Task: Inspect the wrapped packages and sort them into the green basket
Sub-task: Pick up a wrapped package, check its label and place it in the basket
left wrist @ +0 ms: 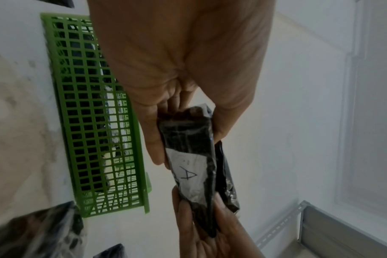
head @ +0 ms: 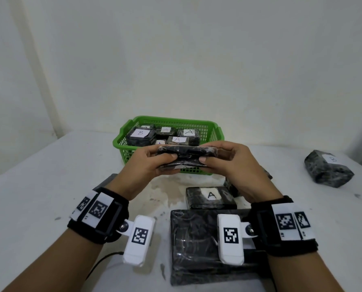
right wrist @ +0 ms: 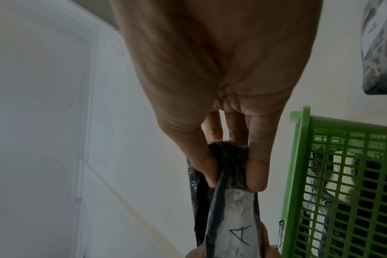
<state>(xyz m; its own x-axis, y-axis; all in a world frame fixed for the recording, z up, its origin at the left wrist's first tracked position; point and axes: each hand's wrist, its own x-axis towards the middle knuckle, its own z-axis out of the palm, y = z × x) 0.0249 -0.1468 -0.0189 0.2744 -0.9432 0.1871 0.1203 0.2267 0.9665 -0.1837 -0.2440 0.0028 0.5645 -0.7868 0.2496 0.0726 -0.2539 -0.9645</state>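
Note:
Both hands hold a flat black wrapped package (head: 186, 158) in the air just in front of the green basket (head: 123, 142). My left hand (head: 154, 163) grips its left end and my right hand (head: 216, 159) grips its right end, thumbs on the near face. The wrist views show a white label marked A on the package (left wrist: 188, 172) (right wrist: 236, 223), pinched between thumb and fingers (right wrist: 257, 174). The basket (left wrist: 95, 111) (right wrist: 334, 183) holds several wrapped packages labelled A and B.
On the white table lie a small package labelled A (head: 210, 197), a large flat black package (head: 197, 245) near me, and a bulky one labelled B (head: 328, 171) at the far right. Another dark package (head: 230, 186) sits partly hidden under my right hand. A wall stands behind the basket.

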